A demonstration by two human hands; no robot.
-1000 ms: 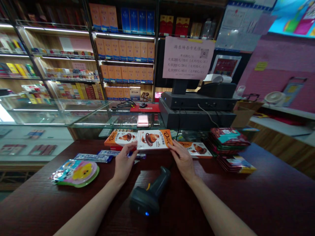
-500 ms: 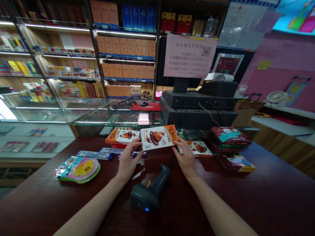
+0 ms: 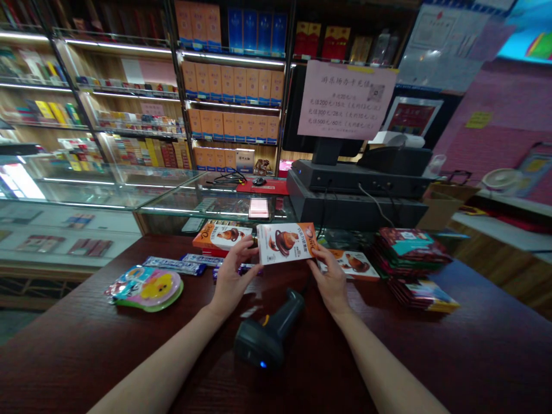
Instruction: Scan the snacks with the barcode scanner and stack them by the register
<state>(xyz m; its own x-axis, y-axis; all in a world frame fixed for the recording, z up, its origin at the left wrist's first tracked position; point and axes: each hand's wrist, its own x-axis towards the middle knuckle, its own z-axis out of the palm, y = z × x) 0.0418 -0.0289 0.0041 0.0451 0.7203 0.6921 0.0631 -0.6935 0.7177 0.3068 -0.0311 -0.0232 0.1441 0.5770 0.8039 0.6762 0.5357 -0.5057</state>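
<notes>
My right hand (image 3: 331, 278) pinches the right end of an orange and white Dove chocolate box (image 3: 285, 244), held up over the counter with its printed face toward me. My left hand (image 3: 235, 273) is at the box's left edge, its thumb and fingers apart; it seems just off the cardboard. Behind my left hand lies a stack of similar boxes (image 3: 224, 236), and another box (image 3: 351, 263) lies behind my right hand. A dark barcode scanner (image 3: 269, 333) with a blue light rests on the counter between my forearms.
Blue-wrapped bars (image 3: 175, 265) and a packaged toy set with a yellow duck (image 3: 150, 287) lie at left. Stacked chocolate packets (image 3: 414, 253) stand at right. Behind are a glass display case (image 3: 172, 198) and a cash register (image 3: 357, 190) with a paper sign (image 3: 347, 100).
My left hand has loosened from the box's left edge, while my right hand keeps hold of it. The whole view has shifted slightly, so everything appears farther right.
</notes>
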